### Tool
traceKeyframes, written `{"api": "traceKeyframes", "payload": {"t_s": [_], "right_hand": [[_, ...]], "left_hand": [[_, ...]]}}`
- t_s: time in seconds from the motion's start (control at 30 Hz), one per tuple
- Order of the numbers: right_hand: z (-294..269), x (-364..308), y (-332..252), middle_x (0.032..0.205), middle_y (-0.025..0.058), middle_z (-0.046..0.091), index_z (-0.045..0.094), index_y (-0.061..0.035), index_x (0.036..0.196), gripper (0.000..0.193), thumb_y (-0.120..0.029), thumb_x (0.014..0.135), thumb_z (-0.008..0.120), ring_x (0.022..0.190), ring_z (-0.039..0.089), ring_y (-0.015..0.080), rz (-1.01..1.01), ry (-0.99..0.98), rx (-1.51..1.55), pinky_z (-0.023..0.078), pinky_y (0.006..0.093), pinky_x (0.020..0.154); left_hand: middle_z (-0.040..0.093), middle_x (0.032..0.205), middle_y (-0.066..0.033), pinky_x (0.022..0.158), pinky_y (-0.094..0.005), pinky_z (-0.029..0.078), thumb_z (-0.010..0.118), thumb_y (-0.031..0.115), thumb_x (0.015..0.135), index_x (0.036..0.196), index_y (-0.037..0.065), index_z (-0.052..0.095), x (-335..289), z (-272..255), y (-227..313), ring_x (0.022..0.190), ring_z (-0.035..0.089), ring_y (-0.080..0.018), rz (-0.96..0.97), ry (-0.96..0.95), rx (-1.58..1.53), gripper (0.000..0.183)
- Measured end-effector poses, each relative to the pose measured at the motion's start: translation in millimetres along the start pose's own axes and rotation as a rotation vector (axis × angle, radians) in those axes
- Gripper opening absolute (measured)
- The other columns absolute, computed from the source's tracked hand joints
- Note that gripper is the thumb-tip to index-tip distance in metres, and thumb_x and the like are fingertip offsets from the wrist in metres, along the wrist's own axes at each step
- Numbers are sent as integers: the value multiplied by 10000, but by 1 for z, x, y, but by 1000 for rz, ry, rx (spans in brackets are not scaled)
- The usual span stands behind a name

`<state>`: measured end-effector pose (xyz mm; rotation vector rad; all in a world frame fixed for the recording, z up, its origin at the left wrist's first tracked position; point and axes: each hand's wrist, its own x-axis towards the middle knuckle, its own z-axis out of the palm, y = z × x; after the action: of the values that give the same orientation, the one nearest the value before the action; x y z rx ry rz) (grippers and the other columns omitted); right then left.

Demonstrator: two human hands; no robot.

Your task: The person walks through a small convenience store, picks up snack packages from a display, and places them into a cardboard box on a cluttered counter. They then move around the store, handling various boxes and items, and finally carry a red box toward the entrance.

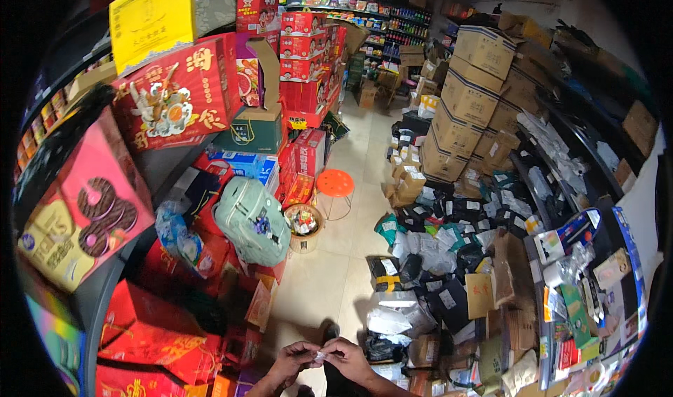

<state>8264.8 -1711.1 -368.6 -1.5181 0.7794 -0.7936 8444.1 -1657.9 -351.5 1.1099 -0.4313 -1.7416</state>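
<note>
At the lower middle, my left hand (293, 360) and my right hand (348, 359) meet fingertip to fingertip. Between them they pinch a small whitish piece (320, 356), too small to name, perhaps crumpled. Both sets of fingers are closed on it. My dark shoe (328, 329) shows on the tiled floor just beyond the hands. Red gift bags (158, 327) stand to the left of my left hand, and a heap of wrapped parcels (403, 313) lies to the right of my right hand.
A narrow tiled aisle (357, 145) runs ahead. Along its left are an orange stool (335, 184), a waste bin (306, 237), a pale green backpack (251, 220) and stacked red cartons (303, 46). Tall brown cartons (468, 96) and a cluttered shelf (585, 278) line the right.
</note>
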Motion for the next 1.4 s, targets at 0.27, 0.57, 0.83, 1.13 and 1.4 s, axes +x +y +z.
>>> {"api": "traceKeyframes", "payload": {"t_s": [0.27, 0.57, 0.83, 1.13, 1.4], "right_hand": [[-76, 197, 50, 1051, 73, 598, 596, -8, 1015, 152, -58, 872, 614, 969, 573, 133, 75, 44, 171, 481, 264, 802], [-186, 306, 82, 932, 121, 650, 618, -13, 1031, 240, -136, 833, 675, 790, 649, 159, 343, 199, -225, 535, 296, 674], [-227, 328, 104, 972, 116, 666, 593, -28, 1096, 269, -162, 866, 633, 860, 645, 169, 761, 627, 64, 525, 287, 729], [-208, 354, 86, 859, 143, 659, 615, -48, 1018, 250, -229, 854, 562, 735, 625, 300, 688, 836, -409, 487, 394, 645], [-154, 319, 135, 866, 141, 625, 585, -70, 905, 195, -221, 813, 505, 821, 614, 334, 985, 939, -395, 508, 407, 712]], "left_hand": [[650, 855, -78, 666, -275, 520, 619, 61, 848, 934, 1, 622, 200, -6, 113, 712, 619, -155, 100, 121, 93, 105], [650, 769, -56, 605, -297, 493, 587, 159, 862, 901, 27, 649, 479, -151, 187, 687, 594, -137, 308, 342, 626, 151], [622, 766, -42, 598, -306, 478, 589, 177, 861, 910, 41, 632, 686, -180, 214, 680, 573, -141, 17, 342, 1508, 151], [591, 762, -27, 591, -317, 461, 593, 197, 859, 919, 56, 612, 784, -126, 216, 672, 549, -146, -125, 205, 1696, 155], [563, 759, -13, 584, -326, 446, 595, 215, 857, 928, 69, 595, 803, -95, 212, 665, 528, -150, -162, 108, 1749, 162]]}}
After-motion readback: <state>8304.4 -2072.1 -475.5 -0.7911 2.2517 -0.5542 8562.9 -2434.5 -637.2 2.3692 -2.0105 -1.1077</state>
